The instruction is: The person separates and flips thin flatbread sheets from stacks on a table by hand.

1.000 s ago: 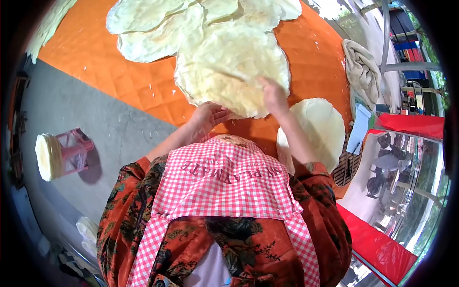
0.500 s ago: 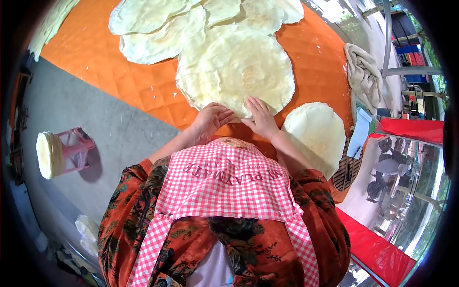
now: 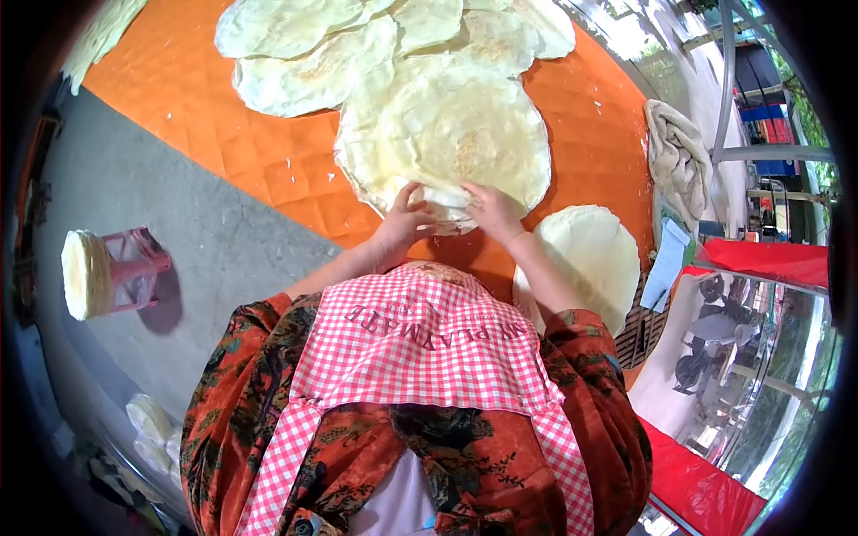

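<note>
Head view: round sheet [image 3: 460, 125] at 12 o'clock on counter [image 3: 241, 161], left hand [image 3: 404, 225] and right hand [image 3: 494, 213] fingers curled at its near edge, clamped or not I cannot tell; edge-folding, I judge, calling for even tension next.

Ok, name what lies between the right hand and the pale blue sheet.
In the head view, a separate round flatbread lies between the right hand and the pale blue sheet, on the orange surface.
</note>
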{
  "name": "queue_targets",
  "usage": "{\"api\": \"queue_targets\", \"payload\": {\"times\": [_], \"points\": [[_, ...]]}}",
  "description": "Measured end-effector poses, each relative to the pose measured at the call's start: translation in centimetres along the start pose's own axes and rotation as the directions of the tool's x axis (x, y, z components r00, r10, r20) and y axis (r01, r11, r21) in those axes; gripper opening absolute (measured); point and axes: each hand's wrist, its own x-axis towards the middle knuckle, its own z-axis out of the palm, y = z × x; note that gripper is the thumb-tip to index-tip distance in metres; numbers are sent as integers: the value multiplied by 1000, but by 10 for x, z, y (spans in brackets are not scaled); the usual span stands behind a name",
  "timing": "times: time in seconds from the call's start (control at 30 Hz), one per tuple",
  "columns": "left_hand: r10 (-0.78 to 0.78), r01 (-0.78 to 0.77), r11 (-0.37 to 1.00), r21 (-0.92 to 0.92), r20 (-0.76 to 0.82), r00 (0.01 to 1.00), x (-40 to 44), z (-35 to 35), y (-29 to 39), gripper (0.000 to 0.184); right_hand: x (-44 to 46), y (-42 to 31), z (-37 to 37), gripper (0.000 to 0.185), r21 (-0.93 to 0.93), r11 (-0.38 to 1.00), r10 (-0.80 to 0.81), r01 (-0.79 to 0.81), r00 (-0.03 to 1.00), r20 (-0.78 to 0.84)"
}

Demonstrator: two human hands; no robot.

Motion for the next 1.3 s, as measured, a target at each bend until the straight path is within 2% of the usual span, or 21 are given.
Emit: {"api": "queue_targets", "payload": {"times": [0.03,0.13,0.17,0.27,0.37,0.4,0.43,0.57,0.63,0.77,0.83,0.87,0.93,1.03,1.13,1.23,1.3], "points": [[55,-55,998,-20,-1,998,1,-2,-4,63,3,-4,-12,49,150,982,107,-113,993,45],[132,-133,991,-20,-56,990,22,-9,-7,51,7,10,-10,55,299,950,54,-93,989,137],[149,-150,989,-3,-112,982,26,-10,-6,37,6,9,-9,59,160,985,40,-63,988,147],[117,-115,993,22,-220,969,38,-12,-8,24,1,-7,-1,67,56,997,-57,57,998,8],[161,-155,987,45,-352,922,49,-13,-20,15,-1,-28,15,60,-26,1000,-3,1,997,-83],[168,-150,986,76,-369,914,50,-13,-21,18,-1,-30,21,58,-49,998,21,-26,994,-110],[175,-145,984,106,-386,906,50,-12,-21,21,0,-29,29,55,-152,981,-150,122,970,-189],[234,-208,972,108,-449,862,48,-9,-21,33,-3,-21,30,56,-180,961,-241,210,956,-169],[177,-191,982,12,-434,883,46,-10,-19,37,-4,-10,21,56,-151,955,-274,255,954,-122],[54,-137,978,-155,-449,892,34,0,-8,33,-3,-6,15,57,34,986,-160,163,984,-80],[39,-99,975,-201,-281,959,41,-12,-10,29,0,-14,19,55,103,992,-61,68,996,-72],[34,-78,972,-221,-194,980,43,-17,-12,28,1,-15,24,53,59,995,-73,78,993,-91],[20,-60,974,-220,-179,984,46,-19,-14,25,4,-18,31,51,-32,995,-100,97,986,-130],[-5,-26,975,-221,-138,990,49,-21,-14,25,2,-29,30,48,21,1000,9,-6,990,-137],[-40,14,985,-174,-148,988,53,-25,-17,25,4,-23,42,41,-54,998,3,-19,960,-279],[-47,26,990,-136,-154,987,54,-27,-16,25,10,-20,31,39,-44,999,-10,-2,965,-260],[-19,-1,989,-147,-135,991,55,-29,-17,25,18,-26,15,37,-11,998,52,-59,952,-301]]}}
